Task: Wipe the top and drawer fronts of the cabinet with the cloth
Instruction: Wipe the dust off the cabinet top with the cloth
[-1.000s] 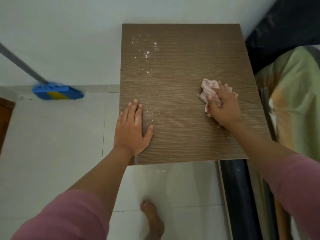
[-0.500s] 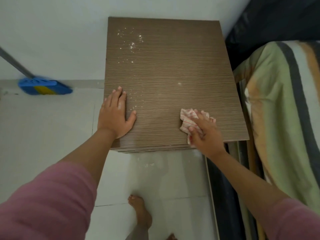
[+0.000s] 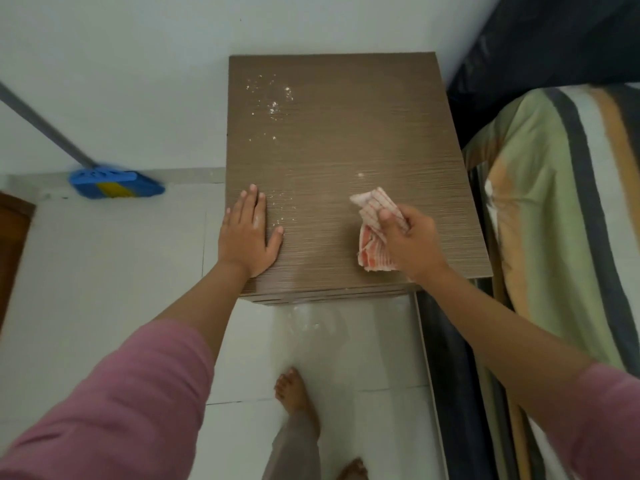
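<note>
**Cloth bunched at the near right of the cabinet top, powder left to clear**

The cloth (image 3: 375, 233), white with red stripes, sits crumpled right of the frame's centre, on or just above the near right part of the cabinet (image 3: 346, 150) top; whether it presses the wood or is lifted slightly is hard to tell from this angle. The right hand (image 3: 410, 242) grips it, fingers curled round the bunched fabric, with loose folds spilling out toward the middle of the frame. Gathering it this way likely gives a firm pad for pushing crumbs along the grain.

The left hand (image 3: 247, 233) lies flat on the near left corner of the top, fingers straight and together, thumb spread, holding nothing. It seems placed there to brace the body and steady the cabinet while the other arm works.

White powder (image 3: 272, 105) is scattered over the far left of the top, with a fainter trail just beside the left hand's fingertips and one speck above the cloth. By that showing, the top is only partly wiped, and the drawer fronts, seen as thin edges below the top's near rim, look untouched.

Outward: a blue broom (image 3: 116, 183) leans at the left against the wall, a striped bed (image 3: 554, 220) fills the right side, and bare feet stand on the white tiled floor (image 3: 104, 289) at the bottom.
</note>
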Action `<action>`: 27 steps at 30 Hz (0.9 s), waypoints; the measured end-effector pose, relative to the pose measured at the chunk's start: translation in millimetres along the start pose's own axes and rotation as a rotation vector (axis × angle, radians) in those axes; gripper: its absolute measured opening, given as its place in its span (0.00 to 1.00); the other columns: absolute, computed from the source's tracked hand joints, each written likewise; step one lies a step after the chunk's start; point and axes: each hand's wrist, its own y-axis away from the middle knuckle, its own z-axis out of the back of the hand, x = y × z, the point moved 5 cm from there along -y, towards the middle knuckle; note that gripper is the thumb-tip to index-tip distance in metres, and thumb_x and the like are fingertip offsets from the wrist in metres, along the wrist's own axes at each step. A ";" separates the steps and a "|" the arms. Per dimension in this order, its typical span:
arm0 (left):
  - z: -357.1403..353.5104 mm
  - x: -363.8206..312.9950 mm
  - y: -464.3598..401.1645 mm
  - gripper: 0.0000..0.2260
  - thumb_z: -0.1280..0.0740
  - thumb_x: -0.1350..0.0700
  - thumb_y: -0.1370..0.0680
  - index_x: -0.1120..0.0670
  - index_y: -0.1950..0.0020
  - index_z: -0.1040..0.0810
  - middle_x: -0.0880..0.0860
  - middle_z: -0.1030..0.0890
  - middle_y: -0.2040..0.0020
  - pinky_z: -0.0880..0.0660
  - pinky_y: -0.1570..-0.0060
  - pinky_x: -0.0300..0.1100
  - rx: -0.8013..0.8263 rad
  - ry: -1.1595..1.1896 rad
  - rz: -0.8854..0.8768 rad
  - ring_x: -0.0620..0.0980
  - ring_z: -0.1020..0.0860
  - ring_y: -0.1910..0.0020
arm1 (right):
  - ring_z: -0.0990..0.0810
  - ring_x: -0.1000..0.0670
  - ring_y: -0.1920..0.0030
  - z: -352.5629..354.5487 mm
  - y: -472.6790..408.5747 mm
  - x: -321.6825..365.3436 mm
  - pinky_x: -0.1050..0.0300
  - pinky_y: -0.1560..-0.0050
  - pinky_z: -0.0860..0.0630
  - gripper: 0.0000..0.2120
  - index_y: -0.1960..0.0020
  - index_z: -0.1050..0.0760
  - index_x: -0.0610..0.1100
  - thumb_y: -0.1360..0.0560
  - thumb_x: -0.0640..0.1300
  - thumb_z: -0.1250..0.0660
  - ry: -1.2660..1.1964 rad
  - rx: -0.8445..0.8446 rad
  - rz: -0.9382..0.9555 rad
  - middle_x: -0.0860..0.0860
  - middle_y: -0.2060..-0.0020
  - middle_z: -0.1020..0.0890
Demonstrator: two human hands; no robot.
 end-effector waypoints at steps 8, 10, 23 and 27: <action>18.0 8.1 -41.1 0.32 0.46 0.39 0.27 0.61 0.31 0.34 0.60 0.34 0.29 0.42 0.31 0.59 -0.037 0.074 0.018 0.59 0.37 0.30 | 0.21 0.50 0.59 -3.4 -87.4 25.9 0.50 0.57 0.23 0.11 0.48 0.22 0.43 0.22 0.49 0.39 0.081 -0.169 0.010 0.50 0.60 0.20; 21.6 10.3 -62.7 0.32 0.46 0.40 0.26 0.61 0.30 0.36 0.60 0.36 0.28 0.42 0.32 0.60 -0.052 0.085 0.028 0.59 0.38 0.29 | 0.24 0.54 0.61 -8.3 -114.1 32.5 0.56 0.59 0.28 0.10 0.48 0.23 0.43 0.22 0.48 0.39 0.075 -0.172 0.019 0.55 0.63 0.22; 20.3 28.0 -173.2 0.33 0.44 0.41 0.24 0.58 0.25 0.45 0.56 0.47 0.23 0.51 0.29 0.55 -0.046 0.008 0.127 0.55 0.47 0.25 | 0.36 0.41 0.29 -36.7 -300.3 30.4 0.38 0.31 0.38 0.18 0.32 0.32 0.47 0.20 0.48 0.44 0.234 -0.207 0.055 0.43 0.31 0.30; 22.3 28.5 -175.3 0.33 0.43 0.40 0.25 0.58 0.26 0.44 0.56 0.46 0.24 0.50 0.29 0.55 -0.025 0.019 0.137 0.55 0.47 0.25 | 0.52 0.43 0.24 -72.9 -314.3 13.7 0.38 0.28 0.56 0.20 0.28 0.38 0.50 0.20 0.49 0.47 0.554 -0.091 -0.093 0.47 0.24 0.44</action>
